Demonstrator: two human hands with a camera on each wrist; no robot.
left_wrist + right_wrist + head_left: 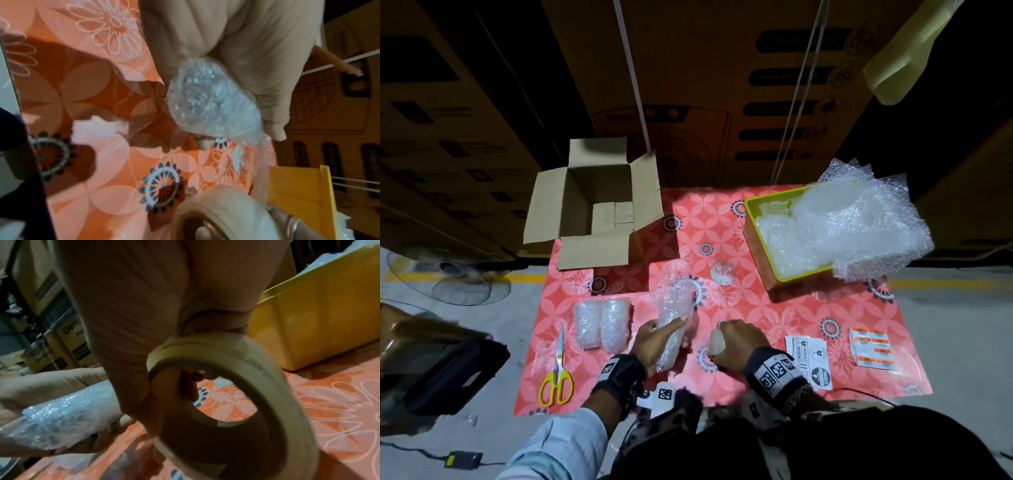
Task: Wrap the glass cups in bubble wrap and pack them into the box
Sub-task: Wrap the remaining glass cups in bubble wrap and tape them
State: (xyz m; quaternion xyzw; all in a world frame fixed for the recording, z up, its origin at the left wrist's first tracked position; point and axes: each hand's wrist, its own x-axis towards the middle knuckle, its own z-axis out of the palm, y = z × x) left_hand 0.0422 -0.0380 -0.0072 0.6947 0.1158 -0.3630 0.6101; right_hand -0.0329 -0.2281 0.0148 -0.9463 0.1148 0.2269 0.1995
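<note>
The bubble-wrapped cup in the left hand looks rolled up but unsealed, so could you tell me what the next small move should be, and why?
Probably pull a short strip from the tape roll and stick it over the loose wrap edge. The left hand grips the wrapped cup just above the mat, the right hand already holds the tape beside it, and no tape shows on this wrap yet.

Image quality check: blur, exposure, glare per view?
Head: dark vignetted corners, background boxes underexposed, the mat well lit. Left wrist: motion-blurred, the left hand washed out, glints on the wrapped cup. Right wrist: the tape roll soft, right hand in shadow.
</note>
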